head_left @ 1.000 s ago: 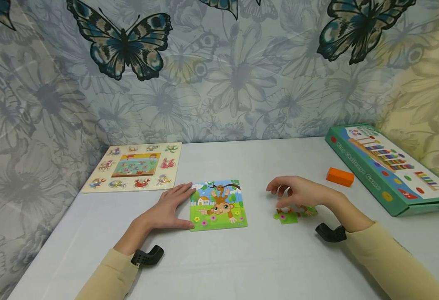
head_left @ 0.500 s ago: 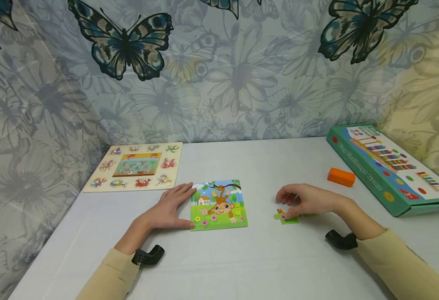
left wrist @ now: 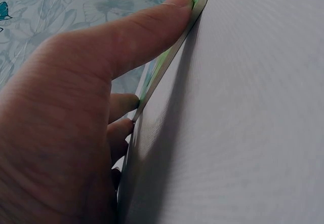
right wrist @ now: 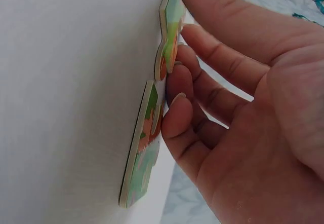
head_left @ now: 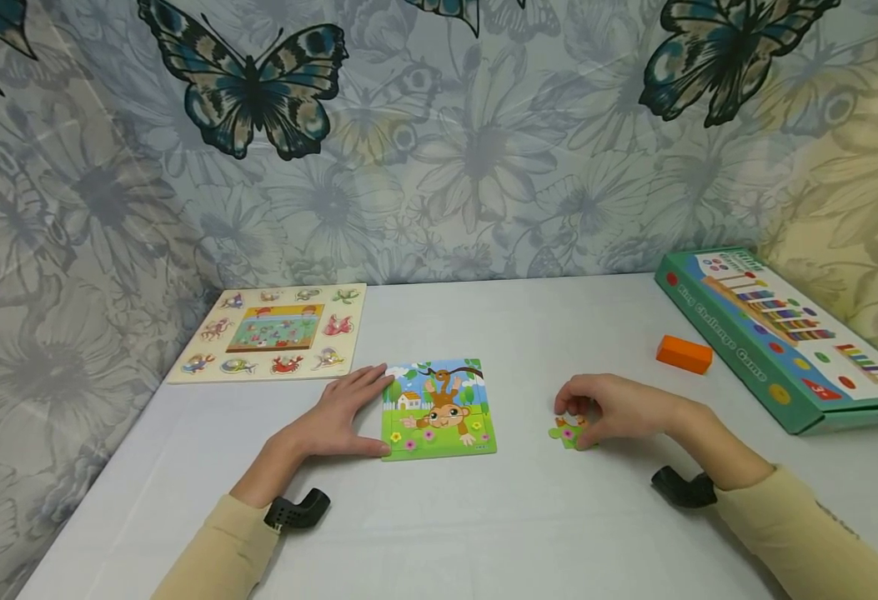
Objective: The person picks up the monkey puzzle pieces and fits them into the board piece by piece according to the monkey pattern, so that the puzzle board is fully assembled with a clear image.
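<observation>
A square monkey puzzle [head_left: 442, 417] lies flat in the middle of the table. Along its left edge rests my left hand [head_left: 333, 421], fingers extended; in the left wrist view the thumb [left wrist: 177, 11] touches the puzzle's rim. To the right, my right hand [head_left: 626, 407] bends over a small green puzzle piece [head_left: 566, 435] with pink flowers, thumb and fingers on opposite sides of it. The right wrist view shows the thumb against one puzzle piece [right wrist: 173, 13], with a second piece [right wrist: 143, 153] beside the curled fingers. The palm hides part of these pieces in the head view.
At the back left lies a cream board [head_left: 191, 354] with sea-animal pictures. An orange block [head_left: 684, 354] sits beyond my right hand, beside a green game box [head_left: 791, 342] at the right. A butterfly-patterned cloth [head_left: 476, 167] hangs behind the table.
My right hand has moved rightward and down toward the near side, and its thumb and fingers have closed around a loose puzzle piece. The left hand stays on the puzzle's edge.
</observation>
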Motion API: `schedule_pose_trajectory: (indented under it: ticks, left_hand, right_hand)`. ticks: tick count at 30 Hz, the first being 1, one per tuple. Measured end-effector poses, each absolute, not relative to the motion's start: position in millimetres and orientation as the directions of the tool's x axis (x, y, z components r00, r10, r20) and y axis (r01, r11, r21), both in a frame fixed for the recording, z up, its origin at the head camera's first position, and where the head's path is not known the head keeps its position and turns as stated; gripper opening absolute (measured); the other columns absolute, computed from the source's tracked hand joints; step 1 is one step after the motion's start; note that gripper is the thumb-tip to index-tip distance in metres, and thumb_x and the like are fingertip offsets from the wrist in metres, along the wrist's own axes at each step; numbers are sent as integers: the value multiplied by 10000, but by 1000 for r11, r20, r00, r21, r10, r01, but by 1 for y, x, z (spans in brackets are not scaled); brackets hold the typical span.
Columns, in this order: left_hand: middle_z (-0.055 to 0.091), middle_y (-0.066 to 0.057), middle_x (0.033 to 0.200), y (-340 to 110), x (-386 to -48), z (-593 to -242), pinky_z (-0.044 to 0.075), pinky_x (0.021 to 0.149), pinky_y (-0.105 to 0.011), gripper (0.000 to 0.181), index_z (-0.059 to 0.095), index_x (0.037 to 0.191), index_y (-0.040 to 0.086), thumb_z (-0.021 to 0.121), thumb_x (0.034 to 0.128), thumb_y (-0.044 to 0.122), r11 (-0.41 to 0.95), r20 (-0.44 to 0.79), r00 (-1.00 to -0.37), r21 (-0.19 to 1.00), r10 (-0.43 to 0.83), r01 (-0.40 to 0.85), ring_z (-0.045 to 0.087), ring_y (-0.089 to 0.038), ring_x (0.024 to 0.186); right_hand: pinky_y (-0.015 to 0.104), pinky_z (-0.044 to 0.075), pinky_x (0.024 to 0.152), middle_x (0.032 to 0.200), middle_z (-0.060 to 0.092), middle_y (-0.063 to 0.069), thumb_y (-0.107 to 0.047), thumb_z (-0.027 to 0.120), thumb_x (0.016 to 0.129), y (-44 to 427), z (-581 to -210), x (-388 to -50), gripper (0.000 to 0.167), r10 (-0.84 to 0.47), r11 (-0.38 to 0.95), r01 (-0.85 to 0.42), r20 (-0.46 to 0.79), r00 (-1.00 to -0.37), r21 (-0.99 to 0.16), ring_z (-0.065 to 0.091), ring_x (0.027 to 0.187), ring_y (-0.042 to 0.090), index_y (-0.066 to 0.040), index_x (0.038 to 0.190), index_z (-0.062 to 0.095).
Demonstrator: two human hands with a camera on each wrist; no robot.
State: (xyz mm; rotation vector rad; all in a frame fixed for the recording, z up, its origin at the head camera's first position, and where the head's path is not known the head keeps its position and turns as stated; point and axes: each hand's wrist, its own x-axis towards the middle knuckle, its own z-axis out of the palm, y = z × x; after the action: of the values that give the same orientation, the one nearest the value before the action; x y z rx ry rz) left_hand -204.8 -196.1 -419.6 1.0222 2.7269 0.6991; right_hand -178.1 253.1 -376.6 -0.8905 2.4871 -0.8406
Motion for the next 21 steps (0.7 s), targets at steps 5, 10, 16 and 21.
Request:
schedule_pose_trajectory:
  ticks: [5, 10, 16, 21]
  left_hand:
    - [238, -101, 1654, -196, -205, -419, 147, 1133, -616, 1044, 367, 1576, 83, 794, 760, 577, 661, 25, -757, 469, 653, 586, 166, -358, 1506]
    - [245, -114, 1649, -195, -205, -418, 145, 1127, -628, 1042, 371, 1572, 74, 795, 759, 570, 656, 28, -756, 478, 654, 585, 170, -371, 1503]
    - [250, -110, 1648, -195, -204, -419, 153, 1117, -641, 1037, 376, 1570, 75, 796, 760, 569, 655, 31, -757, 478, 653, 585, 174, -370, 1501]
    - [249, -110, 1649, -195, -205, -419, 156, 1119, -632, 1035, 377, 1570, 75, 796, 760, 565, 655, 34, -756, 475, 653, 587, 174, -365, 1502]
  right_hand:
    - [276, 481, 772, 906, 586, -38, -202, 873, 808, 249, -373, -176, 332, -653, 649, -441, -156, -741, -620, 542, 863, 168, -146, 1063, 669]
    - [273, 484, 760, 900, 586, -48, -219, 874, 807, 249, -373, -175, 333, -656, 647, -450, -147, -740, -616, 542, 853, 161, -144, 1065, 677]
    - [270, 477, 745, 898, 576, -45, -227, 882, 795, 249, -374, -174, 336, -672, 625, -474, -119, -730, -621, 538, 848, 162, -161, 1055, 679]
    - [272, 474, 731, 901, 570, -43, -217, 882, 796, 250, -375, -175, 328, -673, 618, -479, -104, -732, -623, 535, 850, 168, -177, 1052, 681]
